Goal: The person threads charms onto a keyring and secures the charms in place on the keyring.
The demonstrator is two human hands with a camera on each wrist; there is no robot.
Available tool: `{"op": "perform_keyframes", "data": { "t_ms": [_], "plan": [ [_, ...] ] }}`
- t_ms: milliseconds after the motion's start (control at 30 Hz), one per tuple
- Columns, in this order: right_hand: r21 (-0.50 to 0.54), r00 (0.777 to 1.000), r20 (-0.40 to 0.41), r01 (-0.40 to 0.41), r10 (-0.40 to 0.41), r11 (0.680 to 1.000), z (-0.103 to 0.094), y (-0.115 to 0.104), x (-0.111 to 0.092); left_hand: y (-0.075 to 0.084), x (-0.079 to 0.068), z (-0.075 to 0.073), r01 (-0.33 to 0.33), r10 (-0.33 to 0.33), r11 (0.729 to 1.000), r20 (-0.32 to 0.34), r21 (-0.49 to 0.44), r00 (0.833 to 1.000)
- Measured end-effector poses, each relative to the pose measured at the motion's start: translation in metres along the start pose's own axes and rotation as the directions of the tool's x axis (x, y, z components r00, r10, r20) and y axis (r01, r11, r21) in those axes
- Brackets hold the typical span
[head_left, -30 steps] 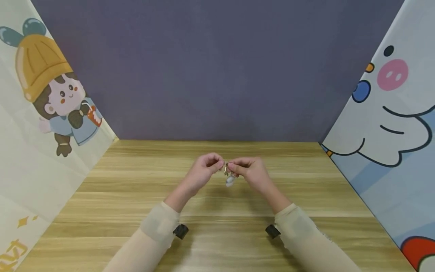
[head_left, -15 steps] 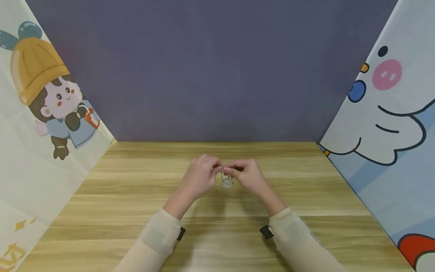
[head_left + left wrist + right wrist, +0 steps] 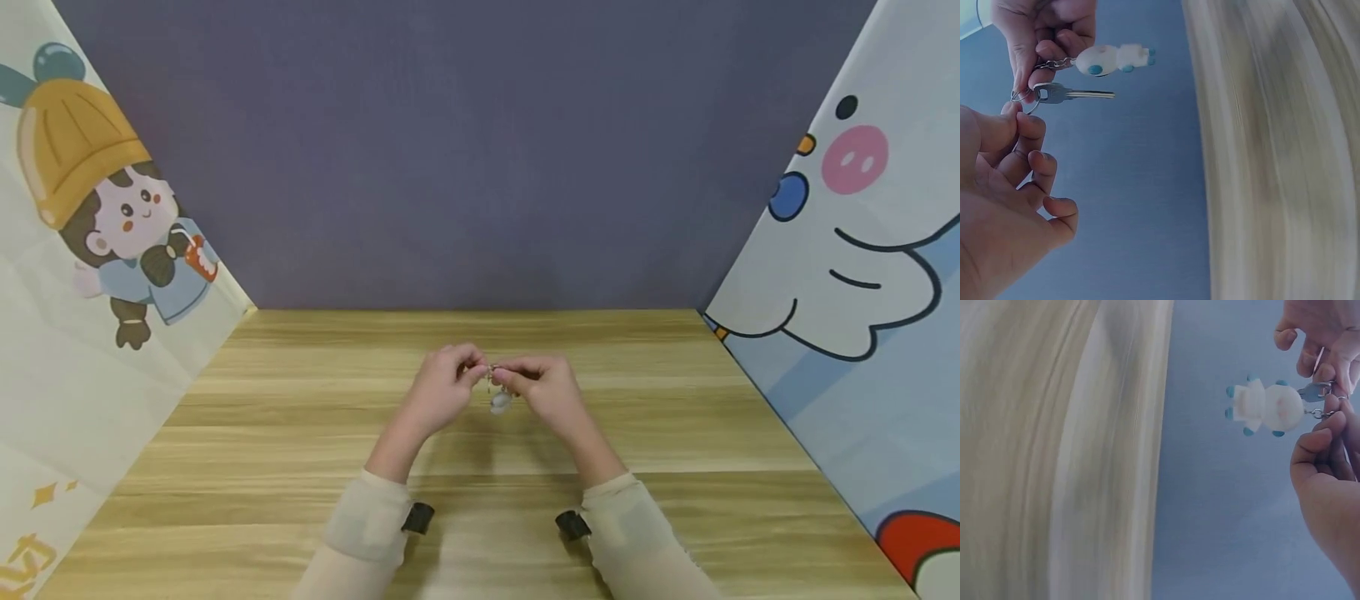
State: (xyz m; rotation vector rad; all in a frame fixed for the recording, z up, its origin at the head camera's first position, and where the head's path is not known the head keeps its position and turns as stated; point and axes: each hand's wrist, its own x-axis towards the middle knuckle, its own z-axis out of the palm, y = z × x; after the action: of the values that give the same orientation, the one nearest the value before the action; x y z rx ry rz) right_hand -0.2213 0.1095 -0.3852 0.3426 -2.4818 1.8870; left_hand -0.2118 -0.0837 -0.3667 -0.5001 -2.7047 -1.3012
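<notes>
Just above the table, my left hand point(image 3: 442, 387) and right hand point(image 3: 543, 392) meet fingertip to fingertip at a small metal key ring point(image 3: 1022, 95). The left thumb and forefinger pinch one side of it; the right thumb and fingers pinch the other. A silver key point(image 3: 1054, 93) hangs with its head at the ring. Beside the key, a white figurine point(image 3: 1113, 59) with blue-green ears and feet dangles on a short chain point(image 3: 1055, 63) under the right fingers. Fingertips hide part of the ring, so how far the key is threaded cannot be told.
The wood-grain table point(image 3: 300, 467) lies beneath both hands. A dark grey-purple panel point(image 3: 472, 150) rises behind it. Side panels with cartoon prints point(image 3: 135, 225) flank left and right. Black wrist devices point(image 3: 417, 518) show at both sleeves.
The left hand turned its back upward half a second ago and has partly rolled back. The figurine swings and turns below the ring. Both hands keep their pinch, moving only slightly.
</notes>
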Motion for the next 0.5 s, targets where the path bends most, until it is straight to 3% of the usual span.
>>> {"op": "perform_keyframes", "data": {
  "t_ms": [500],
  "plan": [
    [0.134,0.997,-0.050,-0.058,0.065,0.989,0.0080,0.0061,-0.0059,-0.0065,-0.0074,0.0096,-0.012,-0.001,0.979,-0.065,-0.204,0.998]
  ]
}}
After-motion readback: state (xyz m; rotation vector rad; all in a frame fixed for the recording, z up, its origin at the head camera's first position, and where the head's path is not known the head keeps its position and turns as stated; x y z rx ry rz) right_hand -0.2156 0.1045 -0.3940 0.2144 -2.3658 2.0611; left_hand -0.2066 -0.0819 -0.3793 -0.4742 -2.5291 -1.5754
